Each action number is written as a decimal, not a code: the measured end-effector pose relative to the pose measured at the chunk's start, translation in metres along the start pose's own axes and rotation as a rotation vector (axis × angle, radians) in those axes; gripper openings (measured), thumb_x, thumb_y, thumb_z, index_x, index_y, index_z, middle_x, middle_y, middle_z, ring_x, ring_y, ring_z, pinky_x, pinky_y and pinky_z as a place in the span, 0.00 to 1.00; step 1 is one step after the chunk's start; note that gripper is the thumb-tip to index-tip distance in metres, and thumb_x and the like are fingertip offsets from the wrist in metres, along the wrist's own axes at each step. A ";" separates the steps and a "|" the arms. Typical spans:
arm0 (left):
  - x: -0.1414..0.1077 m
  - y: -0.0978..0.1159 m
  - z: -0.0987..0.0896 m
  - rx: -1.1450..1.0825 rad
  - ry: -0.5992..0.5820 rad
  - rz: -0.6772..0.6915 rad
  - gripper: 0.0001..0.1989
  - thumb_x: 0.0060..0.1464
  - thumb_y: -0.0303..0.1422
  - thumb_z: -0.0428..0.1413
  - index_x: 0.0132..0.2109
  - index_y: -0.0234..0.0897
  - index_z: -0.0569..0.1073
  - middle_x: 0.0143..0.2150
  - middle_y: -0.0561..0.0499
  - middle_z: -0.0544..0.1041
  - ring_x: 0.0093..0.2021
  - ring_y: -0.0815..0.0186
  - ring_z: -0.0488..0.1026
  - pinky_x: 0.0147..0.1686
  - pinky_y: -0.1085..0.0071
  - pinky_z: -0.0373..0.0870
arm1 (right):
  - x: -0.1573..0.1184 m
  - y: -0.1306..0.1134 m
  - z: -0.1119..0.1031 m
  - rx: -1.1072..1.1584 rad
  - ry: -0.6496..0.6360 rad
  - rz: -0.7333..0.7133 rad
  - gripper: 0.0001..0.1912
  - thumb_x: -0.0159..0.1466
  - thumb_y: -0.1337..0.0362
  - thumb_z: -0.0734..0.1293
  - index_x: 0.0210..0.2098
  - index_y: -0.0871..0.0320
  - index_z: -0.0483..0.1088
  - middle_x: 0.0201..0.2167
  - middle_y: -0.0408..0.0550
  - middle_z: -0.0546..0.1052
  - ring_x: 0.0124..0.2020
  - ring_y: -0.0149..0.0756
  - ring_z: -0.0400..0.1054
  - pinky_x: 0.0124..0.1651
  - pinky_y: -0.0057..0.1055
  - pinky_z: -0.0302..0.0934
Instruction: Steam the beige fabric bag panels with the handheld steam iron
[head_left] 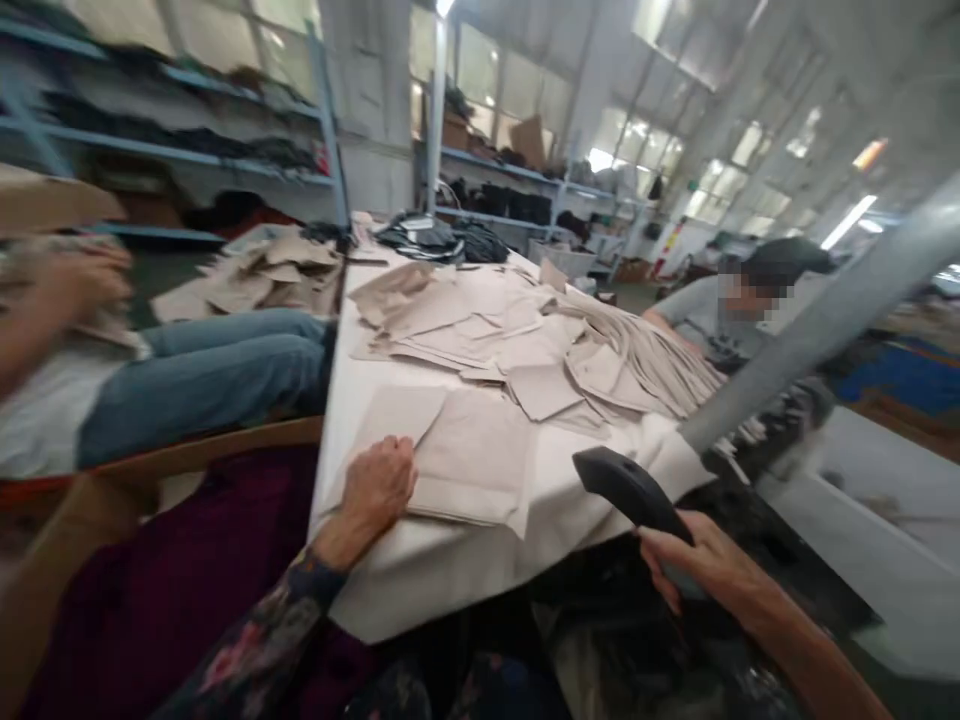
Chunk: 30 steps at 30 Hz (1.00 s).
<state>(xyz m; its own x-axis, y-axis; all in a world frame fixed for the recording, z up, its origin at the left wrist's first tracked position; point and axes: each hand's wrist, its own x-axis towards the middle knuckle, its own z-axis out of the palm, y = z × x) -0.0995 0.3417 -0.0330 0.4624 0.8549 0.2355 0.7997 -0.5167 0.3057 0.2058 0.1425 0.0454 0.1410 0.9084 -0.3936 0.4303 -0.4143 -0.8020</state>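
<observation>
My left hand (379, 485) is closed at the left side of a flat stack of beige fabric pieces (472, 455), gripping the edge of a fabric piece (401, 412) that lies partly over the stack. My right hand (686, 560) is wrapped round a black curved handheld tool (626, 485). The tool is off the table, to the right of the stack, with its blunt end pointing up and left. Its lower part is hidden by my hand and blur, so its kind does not show.
More beige pieces (480, 310) and a bundle of strips (645, 350) cover the white-covered table (337, 400). A slanted metal post (810, 310) rises at right. One person sits at left, another at right (750, 300). Purple cloth (187, 580) fills a cardboard box (247, 440).
</observation>
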 end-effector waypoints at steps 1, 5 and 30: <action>0.001 0.011 0.013 0.018 -0.018 0.072 0.09 0.58 0.26 0.48 0.42 0.28 0.72 0.41 0.38 0.74 0.44 0.54 0.72 0.45 0.54 0.70 | -0.011 0.006 0.000 0.026 0.028 0.031 0.19 0.67 0.53 0.60 0.28 0.63 0.67 0.17 0.42 0.70 0.17 0.29 0.65 0.22 0.25 0.61; -0.009 0.034 0.054 0.056 0.003 0.273 0.15 0.58 0.25 0.45 0.50 0.26 0.69 0.50 0.36 0.72 0.53 0.54 0.67 0.55 0.56 0.63 | -0.018 0.004 0.015 0.043 0.001 0.034 0.17 0.64 0.57 0.62 0.24 0.61 0.65 0.13 0.41 0.68 0.14 0.28 0.63 0.20 0.23 0.58; -0.016 0.027 0.082 0.050 0.055 0.368 0.27 0.58 0.46 0.49 0.56 0.30 0.67 0.58 0.33 0.68 0.60 0.44 0.60 0.58 0.47 0.52 | -0.005 -0.014 0.039 -0.045 -0.050 0.036 0.12 0.62 0.59 0.62 0.26 0.60 0.64 0.14 0.39 0.68 0.16 0.27 0.62 0.21 0.22 0.57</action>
<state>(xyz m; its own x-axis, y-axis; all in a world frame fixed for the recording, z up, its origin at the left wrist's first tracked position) -0.0539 0.3177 -0.1046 0.7021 0.6077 0.3711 0.6020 -0.7849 0.1464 0.1647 0.1419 0.0408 0.1130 0.8887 -0.4444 0.4653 -0.4425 -0.7666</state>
